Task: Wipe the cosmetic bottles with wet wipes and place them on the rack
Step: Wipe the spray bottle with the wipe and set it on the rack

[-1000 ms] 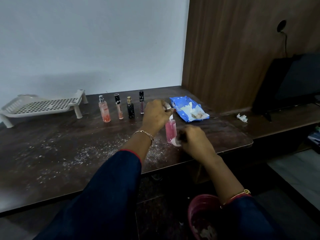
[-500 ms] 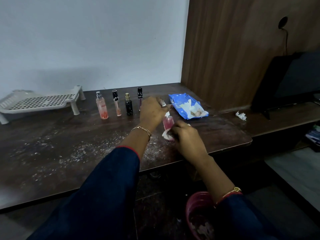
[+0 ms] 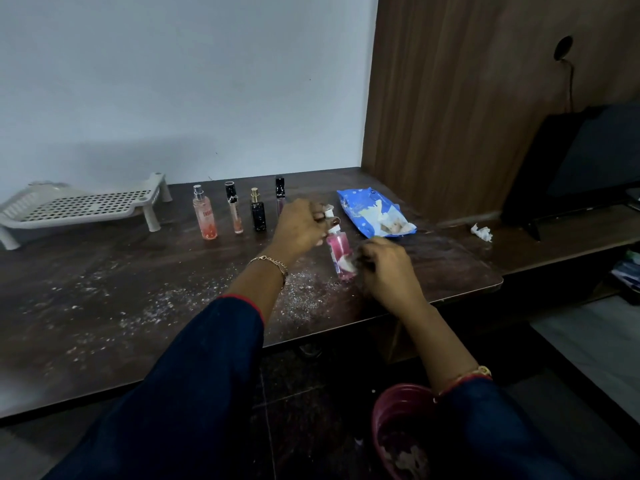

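While our left hand (image 3: 300, 227) curls round the cap end of the pink bottle (image 3: 337, 247), our right hand (image 3: 386, 268) pinches a wet wipe (image 3: 348, 265) against its lower body. The bottle leans slightly near the worktop's (image 3: 104, 292) front edge; we cannot tell whether it touches. We judge the task barely begun: no bottle stands on the rack (image 3: 79, 206), and a row of four bottles (image 3: 258, 216) waits beside it, unwiped as far as we see.
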### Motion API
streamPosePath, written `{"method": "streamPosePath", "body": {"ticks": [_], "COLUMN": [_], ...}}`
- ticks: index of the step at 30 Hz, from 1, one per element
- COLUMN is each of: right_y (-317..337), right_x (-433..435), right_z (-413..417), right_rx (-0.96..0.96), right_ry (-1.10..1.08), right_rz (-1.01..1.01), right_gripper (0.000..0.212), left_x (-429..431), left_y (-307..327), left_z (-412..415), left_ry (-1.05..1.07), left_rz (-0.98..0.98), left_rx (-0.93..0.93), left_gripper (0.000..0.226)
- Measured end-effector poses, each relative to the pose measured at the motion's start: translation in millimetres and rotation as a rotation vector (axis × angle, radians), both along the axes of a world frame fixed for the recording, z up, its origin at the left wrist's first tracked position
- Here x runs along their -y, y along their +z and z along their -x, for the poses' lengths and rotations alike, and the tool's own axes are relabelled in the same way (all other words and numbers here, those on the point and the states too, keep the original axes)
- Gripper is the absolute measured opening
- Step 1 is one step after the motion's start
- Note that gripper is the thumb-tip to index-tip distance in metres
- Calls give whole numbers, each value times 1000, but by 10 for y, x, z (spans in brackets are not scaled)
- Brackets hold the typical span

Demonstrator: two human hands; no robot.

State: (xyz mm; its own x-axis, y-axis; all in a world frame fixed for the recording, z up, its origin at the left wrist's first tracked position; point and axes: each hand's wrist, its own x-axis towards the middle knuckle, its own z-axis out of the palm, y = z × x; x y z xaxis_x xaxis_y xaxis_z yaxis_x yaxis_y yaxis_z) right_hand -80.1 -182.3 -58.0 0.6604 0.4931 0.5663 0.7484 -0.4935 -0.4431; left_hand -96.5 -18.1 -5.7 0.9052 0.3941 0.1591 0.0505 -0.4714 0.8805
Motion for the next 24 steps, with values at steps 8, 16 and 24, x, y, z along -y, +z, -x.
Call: {"method": "streamPosePath", "body": {"ticks": [8,16,24], "right_y": [82,-151,95], "right_x": [-107,145,-86], "right_z": [57,29,20], "right_rx": [11,-9,103], "right_ry": [42,-63,-66], "right_rz": [11,114,-71], "right_gripper": [14,11,10], "left_x": [43,116,166], "left_y": [-62,-87,-59], "left_z": [-48,-186,-227], "left_ry": [43,42,54], "left_rz": [-14,-18,-80], "left_rx": [84,93,103], "left_gripper": [23,19,29]}}
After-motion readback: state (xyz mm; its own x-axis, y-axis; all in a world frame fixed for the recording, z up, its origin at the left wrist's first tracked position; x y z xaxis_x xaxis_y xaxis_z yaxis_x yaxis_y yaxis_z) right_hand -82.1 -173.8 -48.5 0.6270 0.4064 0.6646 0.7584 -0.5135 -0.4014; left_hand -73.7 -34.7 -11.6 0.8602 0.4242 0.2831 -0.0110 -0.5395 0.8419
